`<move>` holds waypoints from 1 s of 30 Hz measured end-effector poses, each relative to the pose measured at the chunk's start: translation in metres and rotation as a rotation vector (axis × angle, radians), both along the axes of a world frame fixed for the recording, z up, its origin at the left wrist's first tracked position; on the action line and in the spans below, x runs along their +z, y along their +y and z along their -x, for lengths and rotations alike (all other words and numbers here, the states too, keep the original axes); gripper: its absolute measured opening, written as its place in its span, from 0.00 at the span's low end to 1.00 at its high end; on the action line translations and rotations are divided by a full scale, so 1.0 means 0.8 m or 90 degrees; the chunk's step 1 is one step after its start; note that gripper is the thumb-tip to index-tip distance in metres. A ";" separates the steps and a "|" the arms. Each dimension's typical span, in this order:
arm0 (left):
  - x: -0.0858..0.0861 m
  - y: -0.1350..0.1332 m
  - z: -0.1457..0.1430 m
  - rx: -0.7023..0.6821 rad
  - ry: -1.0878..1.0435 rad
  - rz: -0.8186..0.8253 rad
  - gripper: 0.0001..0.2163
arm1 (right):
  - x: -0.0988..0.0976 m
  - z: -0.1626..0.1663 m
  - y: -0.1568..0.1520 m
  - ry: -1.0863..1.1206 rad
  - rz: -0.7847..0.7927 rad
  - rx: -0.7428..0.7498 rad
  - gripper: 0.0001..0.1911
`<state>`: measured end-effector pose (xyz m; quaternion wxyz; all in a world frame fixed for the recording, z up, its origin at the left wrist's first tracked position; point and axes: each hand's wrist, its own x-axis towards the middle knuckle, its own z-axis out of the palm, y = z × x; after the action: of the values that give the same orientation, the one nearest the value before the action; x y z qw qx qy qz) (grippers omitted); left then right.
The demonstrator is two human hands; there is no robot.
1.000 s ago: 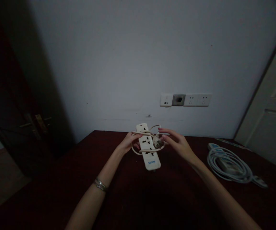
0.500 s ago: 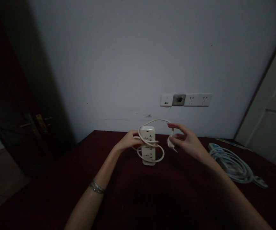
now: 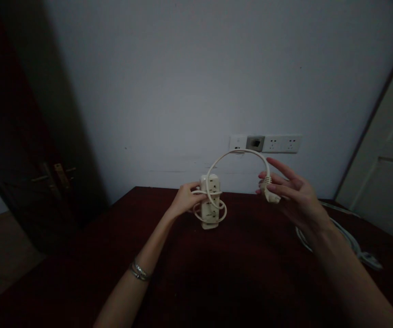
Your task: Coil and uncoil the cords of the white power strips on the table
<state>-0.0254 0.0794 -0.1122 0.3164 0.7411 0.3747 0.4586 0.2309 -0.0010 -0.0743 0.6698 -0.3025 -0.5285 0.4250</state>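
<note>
A white power strip point(image 3: 210, 214) is held upright over the dark red table, its sockets facing me. My left hand point(image 3: 186, 199) grips it from the left side, closed on its edge and on part of the cord. Loops of the white cord point(image 3: 237, 151) lie around the strip's front, and one length arches up and over to the right. At that end hangs the plug point(image 3: 271, 196), pinched between the thumb and fingers of my right hand point(image 3: 293, 191), with its index finger stretched out along the cord.
Behind my right forearm, another coiled pale cord point(image 3: 348, 237) lies on the table point(image 3: 169, 273). Wall sockets point(image 3: 281, 144) sit above the table's back edge. A dark door with a handle point(image 3: 59, 175) stands at left, a pale door point(image 3: 384, 150) at right.
My right hand has carried the plug to the right, and the cord's arch has grown wider and taller. The power strip in my left hand has risen slightly and turned a little.
</note>
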 end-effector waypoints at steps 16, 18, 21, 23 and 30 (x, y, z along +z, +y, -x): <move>-0.011 0.037 0.063 -0.109 -0.466 0.232 0.15 | -0.010 -0.108 0.033 0.299 0.110 -0.261 0.19; -0.010 0.039 0.062 -0.097 -0.510 0.261 0.13 | -0.013 -0.107 0.035 0.343 0.163 -0.266 0.19; -0.008 0.044 0.056 -0.067 -0.553 0.355 0.10 | -0.015 -0.101 0.038 0.332 0.205 -0.273 0.20; -0.007 0.047 0.051 -0.051 -0.572 0.438 0.09 | -0.017 -0.098 0.041 0.257 0.201 -0.278 0.21; -0.006 0.042 0.038 -0.035 -0.627 0.567 0.09 | -0.031 -0.095 0.051 0.035 0.221 -0.256 0.22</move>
<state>-0.0559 0.1133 -0.1167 0.7383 0.2528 0.3207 0.5368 0.3070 0.0400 -0.0990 0.6927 -0.5002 -0.3586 0.3760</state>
